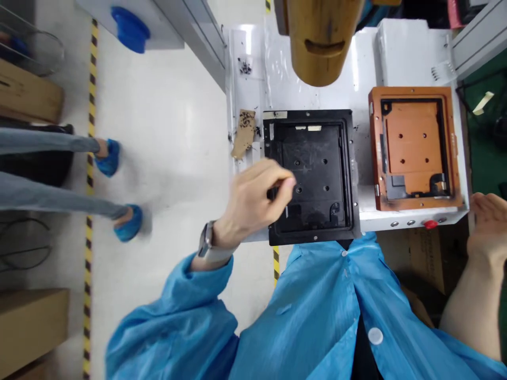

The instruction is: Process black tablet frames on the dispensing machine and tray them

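Visibly, the black tray and the orange tray beside it lie uncovered. Left hand curls, any hold unclear; right hand looks loosely open.

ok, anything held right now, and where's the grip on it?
Can't tell for the left hand: curled over the black frame, nothing visible in it. Right hand open, nothing seen in it.

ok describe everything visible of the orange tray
The orange tray looks like painted metal, lying flat on the white bench, right of the black tray. Its floor has four holes. Black strip edges the recess; a grey piece sits near-left. Its near rim looks blackened. Neither left hand nor right hand touches it.
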Motion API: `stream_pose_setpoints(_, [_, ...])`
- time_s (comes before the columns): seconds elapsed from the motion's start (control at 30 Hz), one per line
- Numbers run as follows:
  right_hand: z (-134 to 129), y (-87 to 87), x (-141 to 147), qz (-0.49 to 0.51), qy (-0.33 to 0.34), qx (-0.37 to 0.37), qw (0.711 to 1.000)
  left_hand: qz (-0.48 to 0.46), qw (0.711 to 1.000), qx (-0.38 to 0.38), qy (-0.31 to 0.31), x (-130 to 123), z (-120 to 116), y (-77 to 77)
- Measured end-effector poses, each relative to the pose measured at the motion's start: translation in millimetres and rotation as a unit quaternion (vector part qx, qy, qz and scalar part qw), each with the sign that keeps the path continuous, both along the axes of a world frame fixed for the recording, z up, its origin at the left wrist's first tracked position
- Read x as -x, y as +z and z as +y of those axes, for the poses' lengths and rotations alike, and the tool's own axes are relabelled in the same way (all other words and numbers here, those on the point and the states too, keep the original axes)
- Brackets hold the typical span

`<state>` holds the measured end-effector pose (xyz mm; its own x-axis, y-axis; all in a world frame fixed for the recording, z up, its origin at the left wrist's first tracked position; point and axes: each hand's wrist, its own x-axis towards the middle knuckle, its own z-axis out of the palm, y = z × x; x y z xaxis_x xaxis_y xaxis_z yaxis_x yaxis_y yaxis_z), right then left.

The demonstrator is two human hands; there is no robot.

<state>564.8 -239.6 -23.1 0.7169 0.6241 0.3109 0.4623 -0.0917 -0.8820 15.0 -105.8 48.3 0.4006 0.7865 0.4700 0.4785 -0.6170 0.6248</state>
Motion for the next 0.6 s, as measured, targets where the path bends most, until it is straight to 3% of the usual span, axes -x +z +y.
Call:
stream_pose_setpoints(0.13, [0.6, 31.4, 66.2, -0.108, -0.021, -0.126, 0.986, 0.066, 0.982, 0.115, -0.134, -60.1, 34.1, 14.1])
stream_pose_setpoints(0.27, [-10.6, 56.8, 132.5, -0.197, 0.055, -0.131, 0.970, 0.116, 0.964, 0.045, -0.236, -100.9, 50.0, 0.4])
stream_pose_setpoints(0.4, [-24.0, 72.8, 167.7, -0.215, 0.188, -0.079, 0.955, 0.206, 0.951, -0.035, -0.228, -116.4, 57.2, -18.9])
stream_pose_setpoints(0.47, [-24.1, 77.8, 178.8, -0.201, 0.217, -0.062, 0.953, 0.249, 0.940, -0.054, -0.226, -119.9, 59.1, -20.6])
stream_pose_setpoints(0.53, [-18.3, 80.9, 192.3, -0.210, 0.231, -0.030, 0.950, 0.262, 0.935, -0.066, -0.230, -120.2, 61.3, -12.6])
stream_pose_setpoints(0.6, [-8.2, 81.3, 211.8, -0.239, 0.271, 0.009, 0.933, 0.245, 0.939, -0.085, -0.226, -113.9, 63.7, 7.1])
